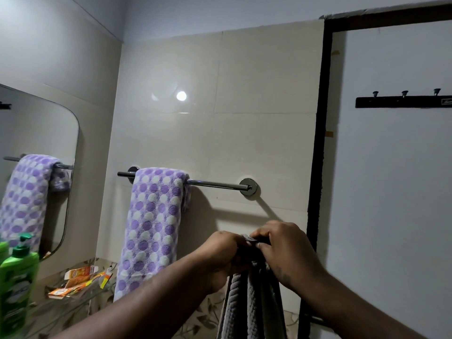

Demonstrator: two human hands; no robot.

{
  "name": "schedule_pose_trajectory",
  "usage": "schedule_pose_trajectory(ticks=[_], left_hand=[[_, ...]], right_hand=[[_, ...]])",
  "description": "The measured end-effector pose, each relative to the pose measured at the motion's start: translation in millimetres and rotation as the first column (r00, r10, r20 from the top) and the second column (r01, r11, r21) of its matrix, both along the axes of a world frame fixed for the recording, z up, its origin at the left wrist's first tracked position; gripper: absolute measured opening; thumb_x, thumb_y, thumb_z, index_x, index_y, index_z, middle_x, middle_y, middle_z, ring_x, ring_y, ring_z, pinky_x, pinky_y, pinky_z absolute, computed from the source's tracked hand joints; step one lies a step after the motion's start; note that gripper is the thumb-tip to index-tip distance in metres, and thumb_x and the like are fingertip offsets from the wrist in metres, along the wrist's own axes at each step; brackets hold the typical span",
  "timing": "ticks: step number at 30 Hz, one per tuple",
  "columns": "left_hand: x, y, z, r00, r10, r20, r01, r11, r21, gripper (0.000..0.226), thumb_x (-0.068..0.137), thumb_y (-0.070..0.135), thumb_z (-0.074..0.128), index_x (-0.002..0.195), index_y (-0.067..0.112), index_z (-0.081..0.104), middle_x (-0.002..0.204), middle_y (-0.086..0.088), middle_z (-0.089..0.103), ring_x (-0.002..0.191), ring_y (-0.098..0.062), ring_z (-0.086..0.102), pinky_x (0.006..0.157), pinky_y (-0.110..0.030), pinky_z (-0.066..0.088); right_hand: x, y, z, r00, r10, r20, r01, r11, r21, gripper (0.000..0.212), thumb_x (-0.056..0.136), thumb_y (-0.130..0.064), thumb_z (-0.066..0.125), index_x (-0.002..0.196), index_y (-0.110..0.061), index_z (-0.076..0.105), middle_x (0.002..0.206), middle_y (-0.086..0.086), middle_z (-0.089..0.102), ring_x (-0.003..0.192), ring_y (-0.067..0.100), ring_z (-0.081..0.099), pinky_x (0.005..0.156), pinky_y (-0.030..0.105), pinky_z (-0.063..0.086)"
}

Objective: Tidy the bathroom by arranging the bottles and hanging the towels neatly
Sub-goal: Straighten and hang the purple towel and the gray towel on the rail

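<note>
Both hands meet just below the bare right half of the chrome wall-mounted towel bar, holding a grey ribbed towel bunched at its top edge. The left hand is clenched around the gathered cloth from the left; the right hand pinches the upper hem from the right, fingers curled over it. The towel's long axis runs straight down from the grip, its folds hanging out of the bottom of the view.

The bar lies above and slightly left of the hands, running level along the cream tiled wall. Its left part already carries a purple-and-white dotted towel, draped lengthwise. The free stretch sits between that towel and the right bracket, so the next lift probably goes up and over there; the right hand looks marginally nearer to it.

Both forearms reach forward and upward, wrists close together. A green pump bottle stands at the far left near the wall mirror.
</note>
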State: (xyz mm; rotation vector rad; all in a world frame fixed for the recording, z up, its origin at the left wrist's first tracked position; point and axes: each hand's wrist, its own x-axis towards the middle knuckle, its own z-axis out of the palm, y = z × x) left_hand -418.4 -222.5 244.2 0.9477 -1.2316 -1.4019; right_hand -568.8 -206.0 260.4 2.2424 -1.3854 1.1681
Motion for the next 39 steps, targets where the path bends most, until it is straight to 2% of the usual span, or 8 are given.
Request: schedule_pose_trajectory(ticks=[4,8,12,16,24,28,35,39], left_hand=[[0,2,-2,0.986,0.158,0.048,-0.146,0.970,-0.193,0.014,0.085,0.003,0.071,0.097,0.010,0.067,0.089,-0.015,0.075,0.067,-0.020,0.069,0.059,-0.030,0.055],[7,-6,0,0.839,0.444,0.314,-0.166,0.759,-0.630,0.015,0.083,0.029,0.079,0.092,0.031,0.068,0.081,0.003,0.064,0.064,-0.009,0.056,0.060,-0.030,0.044],[12,-4,8,0.985,-0.027,0.173,0.102,0.890,-0.444,0.015,0.094,0.008,0.070,0.100,0.008,0.056,0.084,-0.011,0.063,0.075,-0.019,0.059,0.069,-0.031,0.048],[14,0,8,0.969,-0.235,0.073,0.245,0.899,-0.363,0.016,0.095,0.013,0.069,0.101,0.012,0.054,0.083,-0.002,0.065,0.071,-0.011,0.061,0.058,-0.021,0.050],[1,6,1,0.956,-0.292,-0.012,0.249,0.834,-0.492,0.009,0.094,0.015,0.071,0.096,0.017,0.062,0.097,-0.008,0.068,0.084,-0.016,0.066,0.067,-0.025,0.054],[3,4,-1,0.986,-0.168,0.001,0.143,0.838,-0.527,0.009,0.090,0.023,0.075,0.091,0.015,0.071,0.087,-0.006,0.071,0.076,-0.014,0.066,0.062,-0.022,0.052],[11,1,-25,0.975,-0.200,0.094,0.220,0.912,-0.345,0.036,0.096,0.035,0.069,0.097,-0.001,0.075,0.078,-0.005,0.070,0.064,-0.009,0.063,0.058,-0.020,0.050],[13,-4,-28,0.987,-0.093,0.130,0.134,0.924,-0.358,0.038,0.093,0.034,0.072,0.099,-0.004,0.077,0.091,-0.017,0.077,0.077,-0.018,0.070,0.070,-0.033,0.060]], right_hand=[[-8,-5,15,0.977,0.013,0.211,-0.057,0.978,0.202,0.019,0.083,-0.017,0.076,0.089,-0.034,0.080,0.086,-0.014,0.079,0.084,0.001,0.071,0.083,0.024,0.057],[-16,-3,34,0.927,0.092,0.365,-0.261,0.855,0.449,0.020,0.085,-0.008,0.074,0.080,-0.026,0.081,0.079,-0.004,0.079,0.079,0.010,0.073,0.073,0.029,0.057],[-21,1,55,0.888,0.087,0.452,-0.376,0.703,0.604,0.017,0.087,0.002,0.068,0.082,-0.009,0.081,0.078,0.008,0.076,0.064,0.010,0.066,0.058,0.023,0.054],[-22,5,66,0.877,0.040,0.478,-0.380,0.666,0.642,0.023,0.093,-0.006,0.058,0.085,-0.005,0.080,0.077,0.008,0.075,0.067,0.016,0.066,0.061,0.028,0.057],[-8,5,73,0.902,0.005,0.432,-0.238,0.841,0.486,0.030,0.091,-0.015,0.054,0.074,-0.011,0.078,0.079,0.011,0.077,0.078,0.025,0.071,0.074,0.039,0.060],[-5,5,76,0.888,0.041,0.459,-0.244,0.886,0.394,0.030,0.090,-0.017,0.055,0.071,-0.013,0.078,0.075,0.007,0.076,0.073,0.023,0.069,0.071,0.036,0.057],[-8,5,79,0.830,0.095,0.550,-0.312,0.896,0.316,0.031,0.092,-0.018,0.054,0.070,-0.016,0.075,0.075,0.012,0.071,0.072,0.028,0.065,0.067,0.035,0.052],[-7,7,79,0.796,0.125,0.592,-0.375,0.870,0.320,0.033,0.093,-0.017,0.050,0.070,-0.016,0.073,0.069,0.009,0.066,0.066,0.025,0.061,0.062,0.032,0.050]])
